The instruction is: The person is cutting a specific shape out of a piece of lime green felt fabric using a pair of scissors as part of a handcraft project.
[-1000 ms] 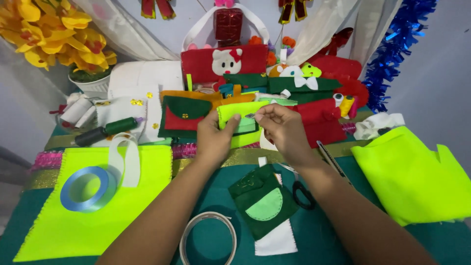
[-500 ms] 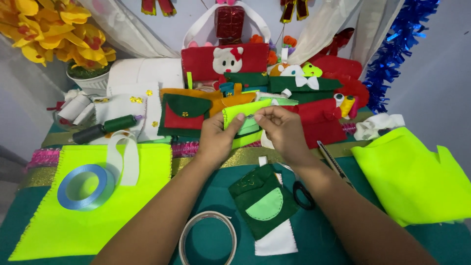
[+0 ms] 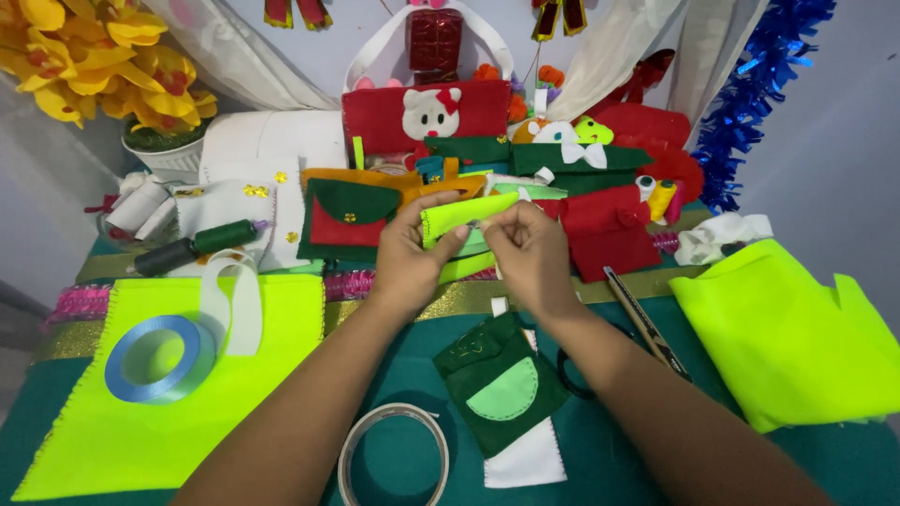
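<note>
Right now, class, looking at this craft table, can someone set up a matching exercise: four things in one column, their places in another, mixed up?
Things:
1. blue ribbon roll
2. scissors
3. dark green pouch
4. neon felt strip

Places:
A. between both hands' fingers
B. on the neon sheet, left
C. flat between the forearms
D. right of the right arm

Pairs: 1-B, 2-D, 3-C, 4-A

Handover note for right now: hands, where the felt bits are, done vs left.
Left hand: grips the neon yellow felt piece from the left, thumb on top.
Right hand: pinches its right end; something small sits between the fingertips, too small to tell.
Below the hands: dark green felt pouch on the teal table.
Done: green pouch looks assembled.
Left: yellow piece in hand, not finished.
</note>
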